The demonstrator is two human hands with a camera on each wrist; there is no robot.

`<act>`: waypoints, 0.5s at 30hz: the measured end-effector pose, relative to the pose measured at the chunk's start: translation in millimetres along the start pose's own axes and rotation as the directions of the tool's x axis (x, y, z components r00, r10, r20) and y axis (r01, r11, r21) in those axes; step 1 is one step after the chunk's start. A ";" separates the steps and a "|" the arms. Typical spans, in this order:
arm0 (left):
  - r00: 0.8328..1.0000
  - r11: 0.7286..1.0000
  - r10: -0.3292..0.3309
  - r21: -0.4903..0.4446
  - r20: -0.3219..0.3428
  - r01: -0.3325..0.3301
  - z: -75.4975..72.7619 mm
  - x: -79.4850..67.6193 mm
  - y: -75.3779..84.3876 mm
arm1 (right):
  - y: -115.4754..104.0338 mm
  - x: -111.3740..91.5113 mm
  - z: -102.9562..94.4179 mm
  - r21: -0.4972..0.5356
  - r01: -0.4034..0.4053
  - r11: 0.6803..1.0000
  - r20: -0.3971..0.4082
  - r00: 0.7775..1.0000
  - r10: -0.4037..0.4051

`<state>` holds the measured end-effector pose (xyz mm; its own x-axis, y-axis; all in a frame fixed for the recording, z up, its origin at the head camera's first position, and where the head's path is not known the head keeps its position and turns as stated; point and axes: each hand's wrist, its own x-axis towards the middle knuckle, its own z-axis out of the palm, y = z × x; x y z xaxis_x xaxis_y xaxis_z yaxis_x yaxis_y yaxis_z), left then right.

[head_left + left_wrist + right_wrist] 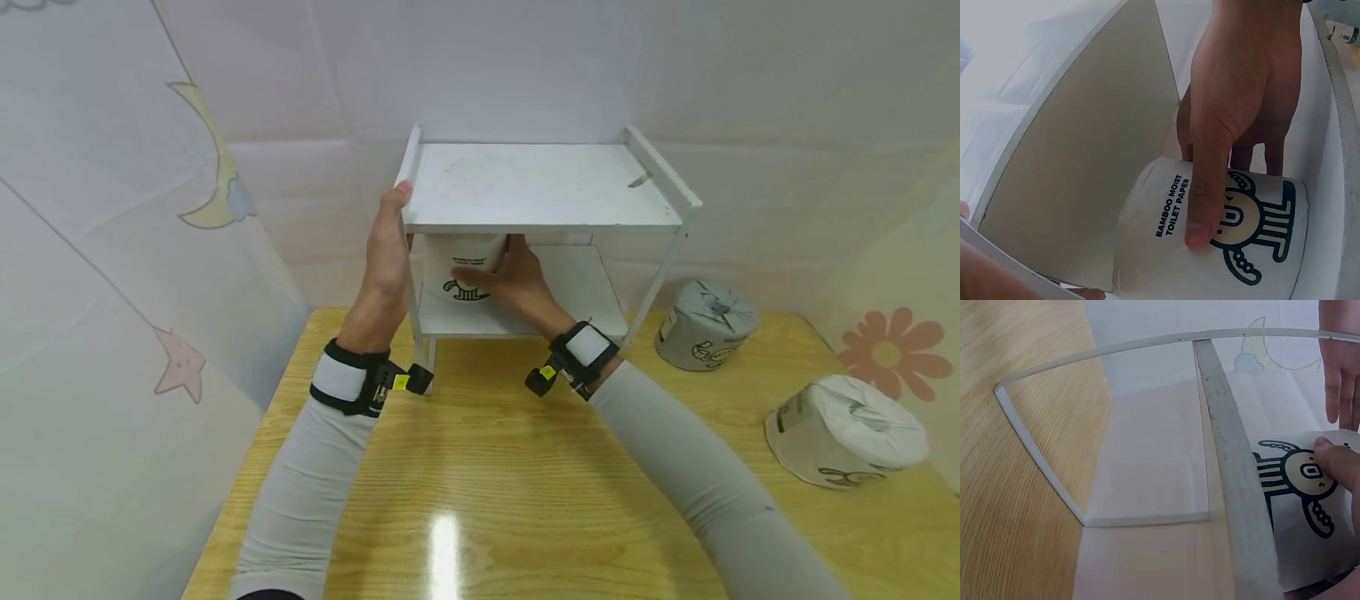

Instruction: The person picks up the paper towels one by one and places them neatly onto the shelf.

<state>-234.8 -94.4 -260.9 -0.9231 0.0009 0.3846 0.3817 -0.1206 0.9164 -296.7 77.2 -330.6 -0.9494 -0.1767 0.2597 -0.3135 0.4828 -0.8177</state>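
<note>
A white two-tier rack (525,187) stands on the wooden table. On its lower shelf (581,279), toward the left end, sits a wrapped toilet paper roll (442,258) with a printed cartoon animal. My right hand (517,283) reaches under the top shelf and grips this roll, its thumb across the printed front in the left wrist view. My left hand (382,258) holds the rack's upper left side, thumb at the top edge and fingers below. The top shelf hides the roll's upper end in the head view.
Two more wrapped toilet paper rolls stand on the table at the right: a greyish one (705,325) near the rack and a white one (847,429) closer to me. A patterned cloth wall (285,100) rises behind and beside the table (480,467).
</note>
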 end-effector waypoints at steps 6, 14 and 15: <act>1.000 1.000 0.003 -0.006 0.004 -0.003 -0.2 -0.3 0.0 | 0.3 -0.1 0.8 0.005 0.008 1.000 0.004 1.000 -0.008; 1.000 1.000 0.004 -0.008 0.001 -0.004 -0.4 -0.5 1.4 | -1.7 -0.3 0.8 -0.012 0.013 1.000 0.002 1.000 -0.013; 1.000 1.000 0.002 -0.012 0.000 -0.002 -0.2 -0.4 1.5 | -1.6 -0.4 0.4 -0.018 0.010 1.000 0.002 1.000 -0.010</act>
<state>-233.9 -94.8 -259.7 -0.9225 0.0009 0.3861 0.3826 -0.1320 0.9144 -295.9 76.2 -329.7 -0.9462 -0.1832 0.2668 -0.3233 0.4963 -0.8057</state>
